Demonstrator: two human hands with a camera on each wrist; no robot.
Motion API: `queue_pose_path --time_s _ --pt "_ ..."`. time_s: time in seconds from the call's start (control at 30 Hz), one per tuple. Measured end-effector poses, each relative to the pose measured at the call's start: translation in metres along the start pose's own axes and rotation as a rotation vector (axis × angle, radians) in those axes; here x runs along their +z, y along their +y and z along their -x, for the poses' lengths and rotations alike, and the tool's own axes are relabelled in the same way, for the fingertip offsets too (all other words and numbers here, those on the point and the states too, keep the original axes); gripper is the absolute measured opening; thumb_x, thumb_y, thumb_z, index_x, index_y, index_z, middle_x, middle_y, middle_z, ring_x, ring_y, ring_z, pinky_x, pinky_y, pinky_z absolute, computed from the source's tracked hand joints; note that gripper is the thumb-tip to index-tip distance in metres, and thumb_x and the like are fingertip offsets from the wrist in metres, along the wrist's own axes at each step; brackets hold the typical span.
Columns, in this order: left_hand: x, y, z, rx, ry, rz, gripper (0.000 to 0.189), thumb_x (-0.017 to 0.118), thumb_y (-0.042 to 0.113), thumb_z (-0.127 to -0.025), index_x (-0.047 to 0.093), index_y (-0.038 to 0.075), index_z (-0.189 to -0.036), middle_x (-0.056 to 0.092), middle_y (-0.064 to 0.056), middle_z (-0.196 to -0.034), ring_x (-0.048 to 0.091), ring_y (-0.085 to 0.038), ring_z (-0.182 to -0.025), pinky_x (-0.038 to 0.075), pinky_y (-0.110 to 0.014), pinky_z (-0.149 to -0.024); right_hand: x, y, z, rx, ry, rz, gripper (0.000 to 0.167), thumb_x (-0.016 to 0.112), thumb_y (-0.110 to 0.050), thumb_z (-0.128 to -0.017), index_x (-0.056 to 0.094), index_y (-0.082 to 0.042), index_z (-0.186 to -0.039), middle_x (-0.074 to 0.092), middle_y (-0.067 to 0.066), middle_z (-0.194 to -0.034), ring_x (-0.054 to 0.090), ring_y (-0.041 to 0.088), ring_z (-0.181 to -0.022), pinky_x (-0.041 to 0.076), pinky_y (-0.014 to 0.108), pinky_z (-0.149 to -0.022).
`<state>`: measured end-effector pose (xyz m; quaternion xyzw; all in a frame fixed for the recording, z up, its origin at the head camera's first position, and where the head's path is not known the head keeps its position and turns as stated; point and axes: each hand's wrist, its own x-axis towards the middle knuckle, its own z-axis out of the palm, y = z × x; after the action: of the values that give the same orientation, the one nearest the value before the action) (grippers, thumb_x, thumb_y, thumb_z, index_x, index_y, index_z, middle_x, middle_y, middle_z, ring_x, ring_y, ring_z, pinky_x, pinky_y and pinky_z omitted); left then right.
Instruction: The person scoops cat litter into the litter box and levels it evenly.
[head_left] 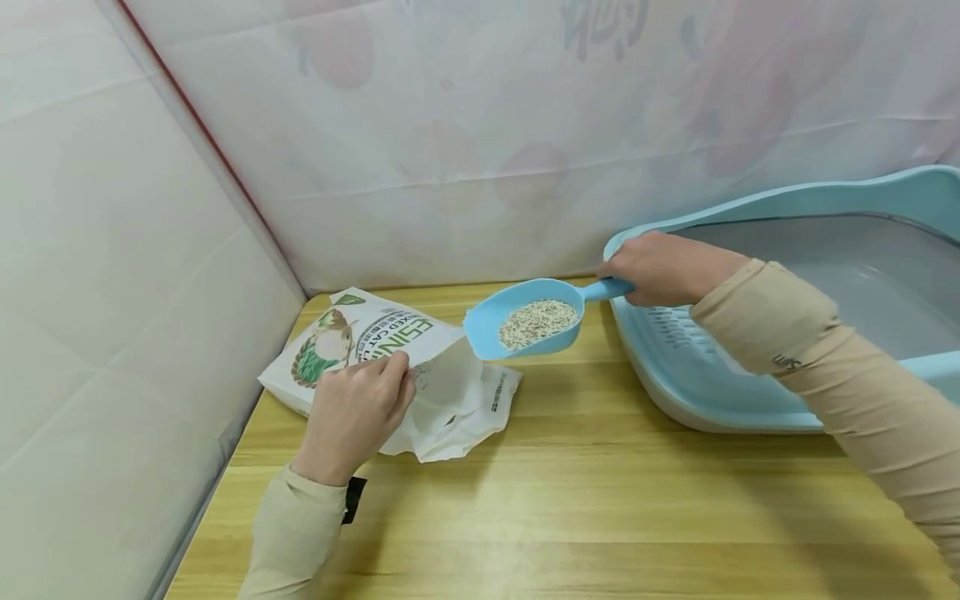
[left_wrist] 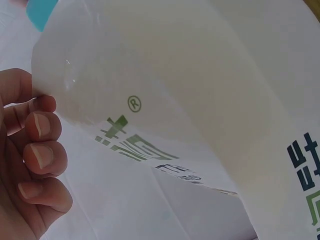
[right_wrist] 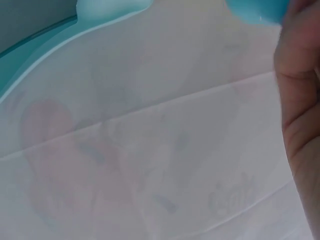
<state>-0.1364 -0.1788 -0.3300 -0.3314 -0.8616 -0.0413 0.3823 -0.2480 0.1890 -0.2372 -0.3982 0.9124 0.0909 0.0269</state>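
Note:
My right hand [head_left: 666, 267] grips the handle of a light blue scoop [head_left: 487, 329], which carries a heap of pale cat litter pellets [head_left: 538, 323]. The scoop is held level above the table, its front lip beside the mouth of a white cat litter bag [head_left: 382, 329]. With thumb and fingers, my left hand [head_left: 360, 408] pinches the upper edge of that bag's opening. The bag lies on its side with its mouth facing right. In the left wrist view the bag [left_wrist: 150, 65] fills most of the picture, and the curled fingertips [left_wrist: 45, 155] show at its edge.
A large light blue litter box [head_left: 652, 375] with a grey inside stands at the right, beneath my right forearm. The wooden table [head_left: 480, 517] meets a pale fabric wall [head_left: 450, 150] behind and another at the left.

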Motion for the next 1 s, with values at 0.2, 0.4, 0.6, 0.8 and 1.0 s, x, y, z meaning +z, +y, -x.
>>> queue_pose_path --time_s 0.2,0.4,0.6,0.8,1.0 --pt "-0.002 -0.001 0.000 -0.004 -0.005 0.010 0.021 0.048 0.010 -0.096 0.044 0.004 -0.076 0.037 0.002 -0.052 0.038 -0.016 -0.037 0.021 -0.026 -0.036 0.002 0.007 0.006 -0.016 0.052 -0.012 0.022 0.081 0.005 -0.078 0.069 -0.008 -0.092 0.056 0.000 -0.072 0.047 0.020 -0.066 0.046 0.038 -0.064" --pt "-0.003 -0.001 0.001 -0.007 -0.008 0.013 0.019 0.053 0.009 -0.093 0.044 0.004 -0.077 0.039 0.001 -0.052 0.041 -0.018 -0.038 0.022 -0.026 -0.036 0.004 0.011 0.008 -0.011 0.075 -0.026 0.022 0.080 0.005 -0.076 0.065 -0.008 -0.086 0.053 0.001 -0.070 0.045 0.019 -0.065 0.045 0.038 -0.063" --pt "-0.003 -0.001 0.001 -0.009 -0.004 0.013 0.020 0.048 0.010 -0.095 0.044 0.004 -0.076 0.038 0.001 -0.052 0.040 -0.017 -0.038 0.022 -0.026 -0.036 0.004 0.019 0.012 -0.004 0.070 -0.001 0.024 0.082 0.004 -0.076 0.064 -0.008 -0.087 0.055 0.000 -0.072 0.047 0.019 -0.066 0.046 0.039 -0.064" --pt "-0.004 0.000 0.001 -0.006 0.006 0.009 0.023 0.043 0.012 -0.097 0.043 0.005 -0.075 0.035 0.003 -0.051 0.037 -0.015 -0.037 0.022 -0.026 -0.036 0.004 0.028 0.016 0.007 0.065 -0.002 0.024 0.079 0.004 -0.077 0.062 -0.009 -0.086 0.053 -0.001 -0.072 0.047 0.019 -0.066 0.045 0.039 -0.063" --pt "-0.003 0.000 0.000 0.000 0.017 0.008 0.025 0.041 0.012 -0.099 0.043 0.006 -0.075 0.034 0.003 -0.052 0.036 -0.015 -0.037 0.021 -0.026 -0.037 0.003 0.038 0.024 0.047 0.049 -0.002 0.022 0.079 0.003 -0.077 0.064 -0.006 -0.091 0.057 0.000 -0.074 0.050 0.020 -0.066 0.048 0.041 -0.064"
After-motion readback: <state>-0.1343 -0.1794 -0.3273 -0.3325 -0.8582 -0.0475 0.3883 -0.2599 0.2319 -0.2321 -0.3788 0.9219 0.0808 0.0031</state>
